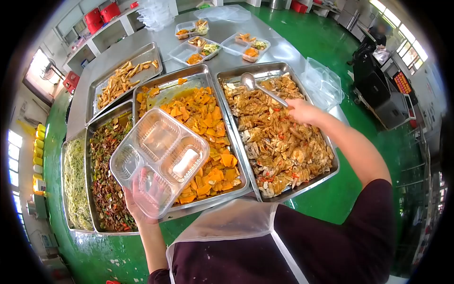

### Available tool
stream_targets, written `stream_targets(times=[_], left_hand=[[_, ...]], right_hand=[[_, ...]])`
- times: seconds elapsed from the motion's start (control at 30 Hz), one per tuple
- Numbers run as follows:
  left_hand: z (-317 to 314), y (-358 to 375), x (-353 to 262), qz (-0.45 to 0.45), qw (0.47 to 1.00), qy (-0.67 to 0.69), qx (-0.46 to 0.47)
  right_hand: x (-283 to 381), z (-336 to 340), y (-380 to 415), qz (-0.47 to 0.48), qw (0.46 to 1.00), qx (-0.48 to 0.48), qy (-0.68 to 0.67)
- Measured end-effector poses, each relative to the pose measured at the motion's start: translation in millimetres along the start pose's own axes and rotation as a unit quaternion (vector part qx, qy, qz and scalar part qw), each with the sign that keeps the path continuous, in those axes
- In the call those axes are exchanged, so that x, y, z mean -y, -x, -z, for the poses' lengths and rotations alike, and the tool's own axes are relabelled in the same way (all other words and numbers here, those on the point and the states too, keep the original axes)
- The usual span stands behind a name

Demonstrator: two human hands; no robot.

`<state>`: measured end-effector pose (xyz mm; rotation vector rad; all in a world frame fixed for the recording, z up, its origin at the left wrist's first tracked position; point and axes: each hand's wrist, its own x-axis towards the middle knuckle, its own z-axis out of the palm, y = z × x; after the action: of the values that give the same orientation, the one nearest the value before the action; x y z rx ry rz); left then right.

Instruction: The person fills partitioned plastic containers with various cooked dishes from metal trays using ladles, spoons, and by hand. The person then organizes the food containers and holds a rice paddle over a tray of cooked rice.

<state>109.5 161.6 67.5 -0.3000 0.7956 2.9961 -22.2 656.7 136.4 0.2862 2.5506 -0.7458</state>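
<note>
My left hand (137, 198) holds a clear plastic compartment container (158, 136) from beneath, tilted over the tray of orange pumpkin pieces (216, 170). No food shows in its compartments. My right hand (301, 111) is closed around the handle of a metal spoon (248, 81). The spoon's bowl rests at the far end of a steel tray (236, 130) full of brown, chunky cooked food (283, 142) with red bits. Whether the spoon carries any food cannot be made out.
Left of the pumpkin are shredded pale vegetables (77, 184), a dark chopped dish (109, 175) and a tray of fried strips (125, 80). Partly filled containers (195, 51) stand farther back, near stacked containers (155, 15). Clear lids (322, 83) lie at right. A person (378, 33) is far off.
</note>
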Motion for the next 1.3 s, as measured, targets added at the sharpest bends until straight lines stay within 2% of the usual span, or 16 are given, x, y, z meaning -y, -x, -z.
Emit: stream_targets(times=[0.03,0.2,0.3,0.37,0.43,0.47,0.57,0.6,0.7,0.9,1.0,1.1,1.23,1.3], left_hand=[[3.4,-0.6,-0.5,0.001,1.000,-0.002,0.000],[10.2,-3.5,0.8,0.001,1.000,-0.007,-0.005],[10.8,-5.2,-0.5,0.009,1.000,-0.001,-0.004],[5.2,-5.5,-2.8,0.007,1.000,-0.009,-0.009],[2.9,-4.7,-5.9,-0.001,1.000,0.002,-0.003],[2.9,-4.5,-6.0,-0.005,1.000,0.008,-0.001],[11.1,-5.0,-7.4,-0.009,1.000,-0.002,-0.012],[13.8,-6.4,-7.0,-0.006,1.000,-0.001,-0.015],[17.7,-8.1,-3.9,0.003,1.000,0.000,-0.027],[9.7,-8.2,-1.0,0.004,0.999,-0.004,-0.032],[14.3,-10.0,-2.0,0.007,0.999,-0.010,-0.032],[14.6,-12.0,-0.8,0.015,0.999,-0.011,-0.042],[14.6,-14.9,1.3,0.024,0.999,-0.004,-0.022],[11.0,-14.0,-0.2,0.017,1.000,0.000,-0.015]], right_hand=[[7.4,2.0,5.3,-0.021,0.995,0.050,-0.078],[23.7,3.1,-11.2,-0.099,0.929,0.120,-0.336],[32.6,-15.9,-17.4,-0.064,0.948,0.085,-0.299],[30.1,-27.7,-14.3,0.019,0.994,-0.003,-0.106],[12.8,-38.8,-15.5,0.127,0.982,-0.113,0.078],[32.0,-28.3,11.2,0.075,0.993,-0.067,0.069],[13.8,-31.0,26.6,0.139,0.971,-0.127,0.148],[7.6,-30.3,26.3,0.159,0.965,-0.117,0.175],[20.4,-29.7,39.3,0.075,0.959,-0.091,0.259],[2.5,-37.0,52.0,0.116,0.943,-0.166,0.264],[13.7,-39.8,69.7,0.142,0.965,-0.102,0.197],[5.7,-57.3,49.9,0.142,0.953,-0.106,0.245],[12.9,-70.2,13.4,0.119,0.926,-0.179,0.311],[25.6,-61.4,15.4,0.084,0.928,-0.165,0.324]])
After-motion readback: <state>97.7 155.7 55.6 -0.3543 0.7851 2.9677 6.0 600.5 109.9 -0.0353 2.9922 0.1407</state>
